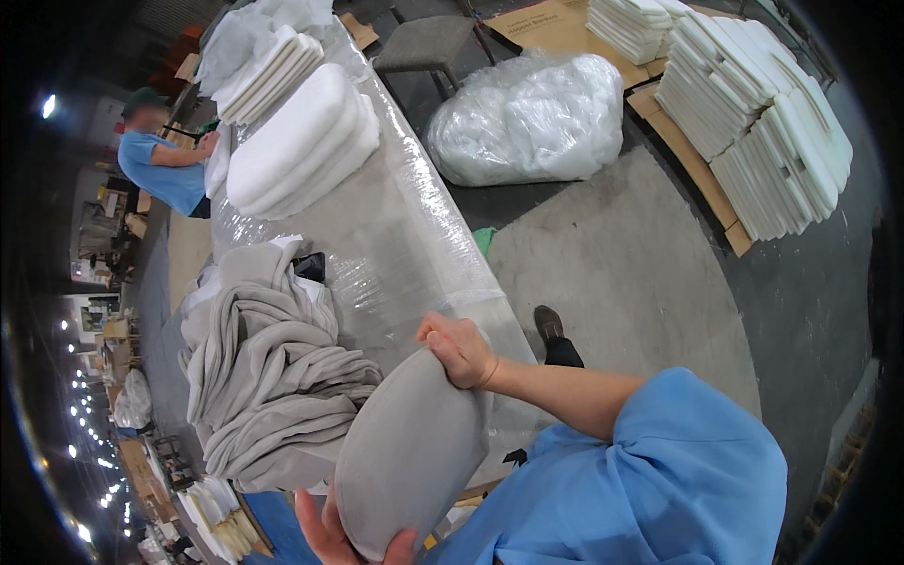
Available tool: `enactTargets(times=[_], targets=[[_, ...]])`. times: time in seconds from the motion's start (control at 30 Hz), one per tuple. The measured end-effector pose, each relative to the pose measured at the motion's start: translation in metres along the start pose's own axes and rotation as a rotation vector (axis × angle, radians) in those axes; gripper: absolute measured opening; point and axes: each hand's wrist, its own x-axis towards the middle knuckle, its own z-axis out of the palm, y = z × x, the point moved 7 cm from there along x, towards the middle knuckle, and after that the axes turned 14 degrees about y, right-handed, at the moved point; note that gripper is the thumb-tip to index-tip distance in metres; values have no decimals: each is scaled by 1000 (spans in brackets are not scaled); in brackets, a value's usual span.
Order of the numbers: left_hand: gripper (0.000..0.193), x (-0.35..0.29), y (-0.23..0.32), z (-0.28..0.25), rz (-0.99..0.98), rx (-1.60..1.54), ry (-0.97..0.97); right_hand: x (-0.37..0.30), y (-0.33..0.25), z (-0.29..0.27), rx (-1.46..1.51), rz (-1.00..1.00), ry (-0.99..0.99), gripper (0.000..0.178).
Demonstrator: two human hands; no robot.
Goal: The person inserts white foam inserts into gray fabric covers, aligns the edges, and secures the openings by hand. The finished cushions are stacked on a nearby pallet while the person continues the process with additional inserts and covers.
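Note:
A smooth grey fabric cushion (410,452) with a rounded edge is held up in front of me, tilted, between both hands. My right hand (458,352) grips its upper end, with the fingers closed on the fabric. At the lower end my left hand (350,535) clasps the edge, thumb on one side and fingers on the other; part of it is cut off by the picture's edge. Just left of the cushion lies a heap of loose grey fabric covers (273,367) on the plastic-covered table (386,217). A small black object (310,266) sits behind the heap.
White padding slabs (301,151) are stacked farther along the table. Beyond its right edge stand a plastic-wrapped bundle (532,118), a grey stool (424,45) and tall stacks of white foam pieces (763,122) on cardboard. A person in blue (162,165) works at the table's far left.

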Motion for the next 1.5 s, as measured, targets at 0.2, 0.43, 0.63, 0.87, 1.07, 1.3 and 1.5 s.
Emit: enactTargets(times=[0.2,0.43,0.63,0.87,1.07,1.3,1.5], targets=[[117,-60,-63,-51,-46,-38,167,-26,35,-14,-72,3,-25,31],[111,-100,-95,-84,338,402,160,-34,47,-5,-75,156,-78,24],[99,-136,-162,-100,140,355,197,-34,43,8,-94,192,-105,20],[95,-151,-116,-88,217,167,429,-56,72,46,-89,300,-128,21],[86,-191,-162,-95,307,224,545,-123,123,41,483,940,-129,60],[78,-220,-268,-72,-172,-297,922,-106,136,13,-311,622,-583,59],[59,-246,-357,6,-995,-821,585,-22,49,57,-445,686,-996,58]])
